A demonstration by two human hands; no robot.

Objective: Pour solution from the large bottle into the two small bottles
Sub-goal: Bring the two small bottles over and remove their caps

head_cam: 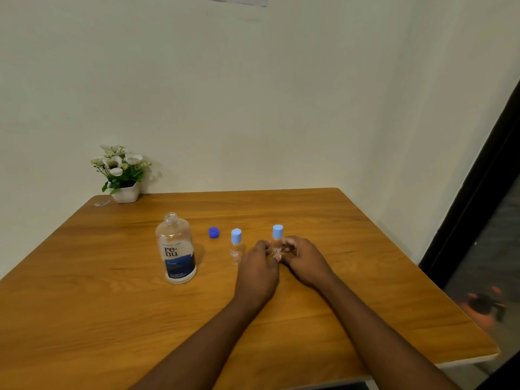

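The large clear bottle (176,249) with a blue and white label stands upright and uncapped on the wooden table (112,319), left of centre. Its dark blue cap (213,232) lies just to its right. A small clear bottle (235,246) with a light blue cap stands alone beside that. A second small capped bottle (277,240) stands further right. My left hand (260,270) and my right hand (302,260) meet around its lower body, fingers curled on it. Its base is hidden by my fingers.
A white pot of white flowers (123,173) stands at the table's far left corner against the wall. A small clear scrap (102,203) lies near it. The table's right edge (439,291) borders a dark doorway.
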